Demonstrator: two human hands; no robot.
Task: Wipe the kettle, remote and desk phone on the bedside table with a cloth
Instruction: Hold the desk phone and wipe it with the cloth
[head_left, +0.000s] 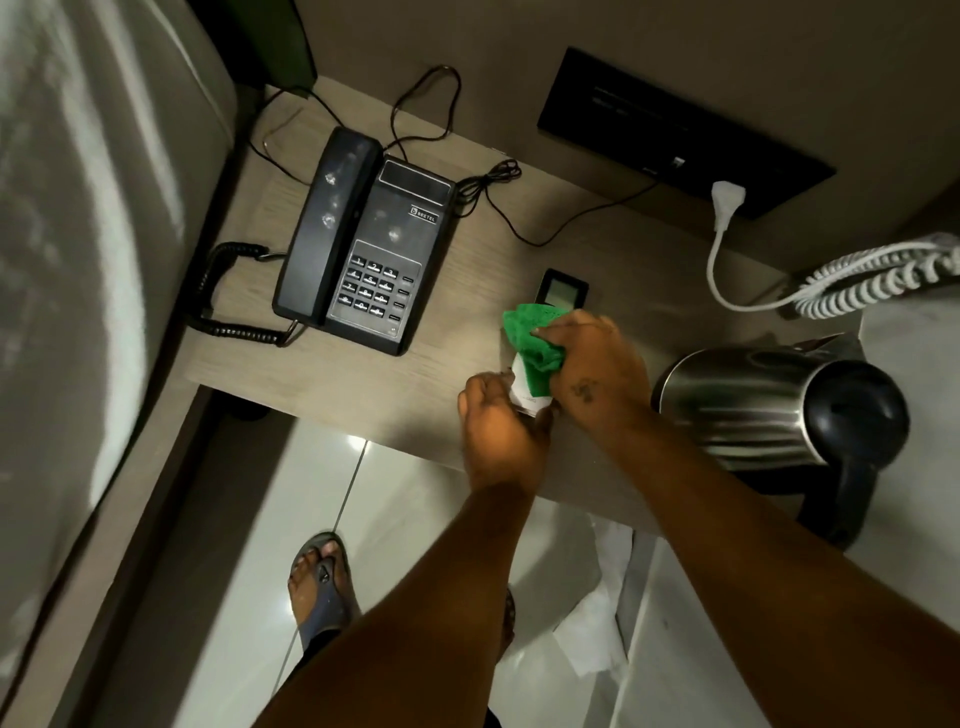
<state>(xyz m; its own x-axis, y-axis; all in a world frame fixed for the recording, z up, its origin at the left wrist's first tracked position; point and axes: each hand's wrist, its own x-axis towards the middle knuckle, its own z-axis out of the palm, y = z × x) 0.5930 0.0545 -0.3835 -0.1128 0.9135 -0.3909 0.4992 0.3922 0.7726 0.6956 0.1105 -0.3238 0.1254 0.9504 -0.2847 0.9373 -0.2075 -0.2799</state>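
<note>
A remote (562, 289) with a small screen lies on the wooden bedside table (363, 374); only its far end and a white near part show. My right hand (597, 364) presses a green cloth (532, 340) onto the remote's middle. My left hand (498, 426) grips the remote's near end at the table's front edge. A black desk phone (363, 244) sits to the left, handset on its cradle. A steel kettle (779, 410) with a black handle stands at the right.
Black cords (488, 192) trail behind the phone, and its coiled cord (218, 306) hangs at the left. A white plug (727, 200) and coiled cable (872, 280) run from a black wall panel (675, 130). A bed (78, 260) borders the left. My sandalled foot (322, 587) stands on tile.
</note>
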